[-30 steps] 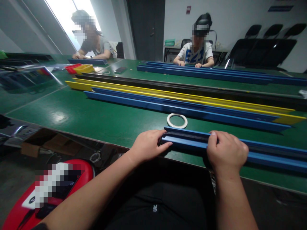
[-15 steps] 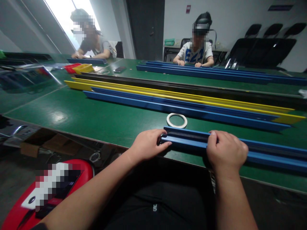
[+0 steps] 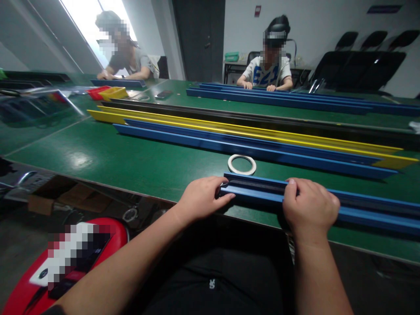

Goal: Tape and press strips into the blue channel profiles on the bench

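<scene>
A long blue channel-shaped rail (image 3: 256, 191) lies along the near edge of the green table (image 3: 78, 153) and runs out of view on the right. My left hand (image 3: 205, 197) grips its left end, thumb on the near side and fingers at the far side. Farther right, my right hand (image 3: 310, 203) is wrapped over the same rail. A white tape ring (image 3: 242, 165) lies flat just beyond the rail, between my hands and another blue rail (image 3: 197, 142).
Yellow rails (image 3: 108, 116) and black rails (image 3: 157, 112) lie beyond. Across the table, two people sit near more blue rails (image 3: 262, 99). Red (image 3: 96, 92) and yellow (image 3: 114, 93) trays and a phone (image 3: 163, 94) are at the far left. A red stool (image 3: 114, 236) stands below.
</scene>
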Available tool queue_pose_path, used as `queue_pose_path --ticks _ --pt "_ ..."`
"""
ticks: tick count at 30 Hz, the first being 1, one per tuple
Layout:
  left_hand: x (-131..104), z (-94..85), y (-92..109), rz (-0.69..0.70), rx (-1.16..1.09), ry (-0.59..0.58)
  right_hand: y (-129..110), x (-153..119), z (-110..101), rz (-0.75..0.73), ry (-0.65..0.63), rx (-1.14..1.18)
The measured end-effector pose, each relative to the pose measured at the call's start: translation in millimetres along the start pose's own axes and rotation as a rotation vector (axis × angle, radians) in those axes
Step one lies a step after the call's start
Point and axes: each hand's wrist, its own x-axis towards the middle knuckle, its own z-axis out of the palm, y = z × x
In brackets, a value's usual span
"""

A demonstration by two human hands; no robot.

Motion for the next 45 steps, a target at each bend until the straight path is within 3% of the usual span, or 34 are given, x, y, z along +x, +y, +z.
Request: queue_pose_path --ticks 17,25,35,45 --pt "-2 -1.7 1 0.079 -0.089 0.034 -1 1 -1 0.003 -0.012 -0.006" --pt "-1 -6.9 -2 0.058 -0.188 0.017 -1 1 -1 0.003 -0.017 -0.006" --pt "5 -4.3 -11 -0.073 -0.366 0.028 -1 1 -1 0.006 -0.027 -0.012" --pt "2 -5.5 -3 0.063 -0.188 -0.015 0 1 -1 0.003 -0.013 0.005"
